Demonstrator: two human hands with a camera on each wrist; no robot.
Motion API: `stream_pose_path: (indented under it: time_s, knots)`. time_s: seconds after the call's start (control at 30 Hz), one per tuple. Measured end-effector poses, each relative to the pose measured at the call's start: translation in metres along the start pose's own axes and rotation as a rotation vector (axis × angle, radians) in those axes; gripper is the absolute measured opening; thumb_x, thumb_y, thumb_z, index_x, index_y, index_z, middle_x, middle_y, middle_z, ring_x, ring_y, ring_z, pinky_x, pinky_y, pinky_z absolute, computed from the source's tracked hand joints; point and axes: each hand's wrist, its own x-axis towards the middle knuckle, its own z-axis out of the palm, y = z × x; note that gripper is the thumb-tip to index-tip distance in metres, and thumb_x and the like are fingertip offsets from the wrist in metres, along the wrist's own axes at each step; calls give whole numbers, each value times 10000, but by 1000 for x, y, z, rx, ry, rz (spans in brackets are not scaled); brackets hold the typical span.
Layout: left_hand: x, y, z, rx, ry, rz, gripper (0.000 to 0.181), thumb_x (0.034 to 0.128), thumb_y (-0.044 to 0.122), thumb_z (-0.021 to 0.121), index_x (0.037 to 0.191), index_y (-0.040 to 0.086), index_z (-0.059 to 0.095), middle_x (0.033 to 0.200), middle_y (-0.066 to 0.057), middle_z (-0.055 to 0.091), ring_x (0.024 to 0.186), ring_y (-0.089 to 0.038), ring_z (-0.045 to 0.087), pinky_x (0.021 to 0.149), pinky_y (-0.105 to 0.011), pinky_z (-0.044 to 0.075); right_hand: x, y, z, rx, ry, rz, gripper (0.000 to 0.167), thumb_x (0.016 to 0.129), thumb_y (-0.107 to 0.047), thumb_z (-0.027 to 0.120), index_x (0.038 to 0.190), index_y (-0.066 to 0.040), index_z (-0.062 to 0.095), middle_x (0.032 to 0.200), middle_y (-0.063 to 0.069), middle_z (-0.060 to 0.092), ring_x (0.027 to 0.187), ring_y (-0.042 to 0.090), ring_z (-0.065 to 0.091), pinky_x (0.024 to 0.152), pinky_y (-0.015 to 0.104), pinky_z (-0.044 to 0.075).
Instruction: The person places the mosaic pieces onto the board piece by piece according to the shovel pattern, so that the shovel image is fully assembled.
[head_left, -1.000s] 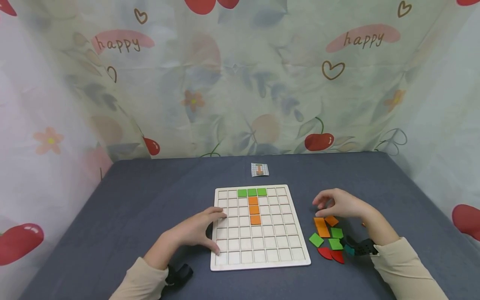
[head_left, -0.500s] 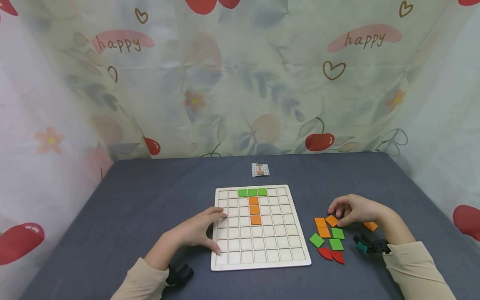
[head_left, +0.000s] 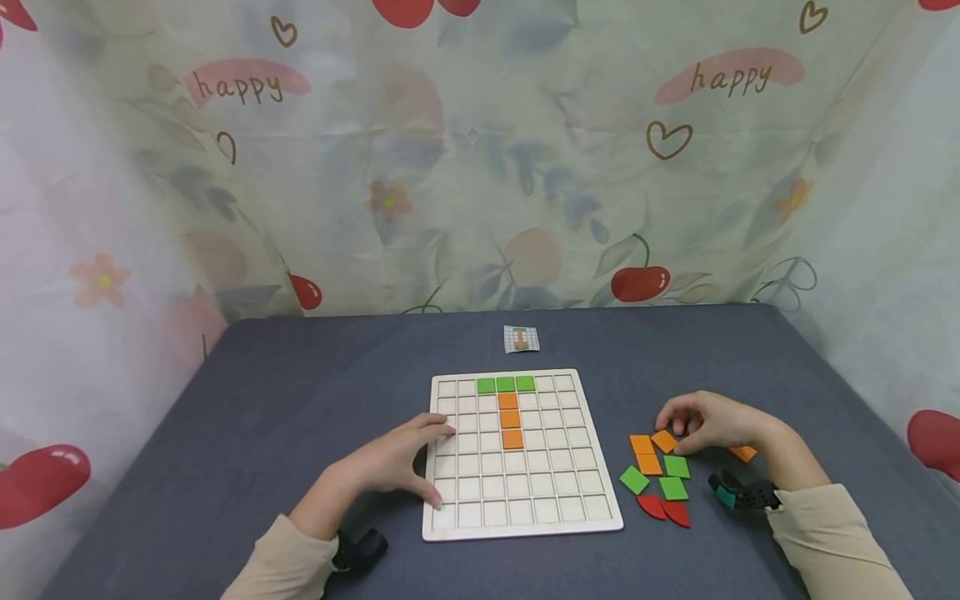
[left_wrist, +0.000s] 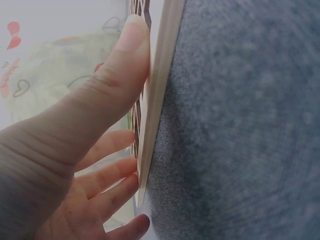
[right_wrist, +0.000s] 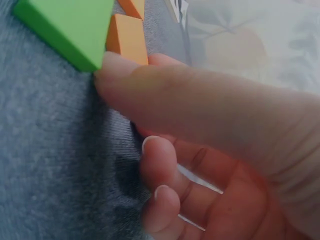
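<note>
A white grid board (head_left: pixel 525 487) lies on the dark table, with green tiles (head_left: pixel 506 384) in its top row and orange tiles (head_left: pixel 509 419) in a column below them. My left hand (head_left: pixel 393 457) rests on the board's left edge, thumb and fingers spread; in the left wrist view the thumb (left_wrist: pixel 132 42) lies along the rim. To the board's right, my right hand (head_left: pixel 712 419) has thumb and forefinger at an orange tile (head_left: pixel 664 442), pinching it. The right wrist view has the thumb against this orange tile (right_wrist: pixel 129 37), close to a green tile (right_wrist: pixel 70 27).
Beside the right hand lie loose orange tiles (head_left: pixel 645 455), green tiles (head_left: pixel 634 479) and red quarter-round pieces (head_left: pixel 663 509). Another orange tile (head_left: pixel 743 453) is partly hidden behind the right wrist. A small pattern card (head_left: pixel 521 339) lies beyond the board.
My right hand has moved right and slightly nearer to me, onto the orange tile, then stayed there. The orange tile by the wrist has come into view. My left hand stays put.
</note>
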Motion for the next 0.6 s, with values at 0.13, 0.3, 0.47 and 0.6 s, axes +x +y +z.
stream_pose_path:
  time_s: [0.13,0.3,0.47,0.6]
  knots:
    - [0,0,0,2,3,-2,921,624,410,835,1378,64,434,1474,-160,328,1351,-315,352,1060,-483,344,0,0,1,-4,23,-4,289,782,-168,736,1005,-23,622,819,55,534,590,36,441,554,213,405]
    - [-1,1,0,5,11,-4,919,621,406,840,1374,63,440,1467,-158,339,1345,-311,359,1059,-480,347,0,-1,3,-6,57,-6,271,785,-173,734,984,-26,624,813,47,533,584,33,439,545,212,397]
    - [-1,2,1,9,28,8,923,612,391,850,1366,51,440,1455,-170,338,1340,-317,361,1054,-478,354,0,-1,5,-47,97,-26,256,788,-189,734,969,-39,633,803,26,541,587,14,441,538,202,392]
    - [0,3,1,1,36,10,945,602,379,858,1371,43,423,1469,-180,307,1352,-326,342,1055,-479,352,0,-1,5,-78,140,-34,247,798,-198,729,971,-50,636,803,11,546,593,10,442,537,200,389]
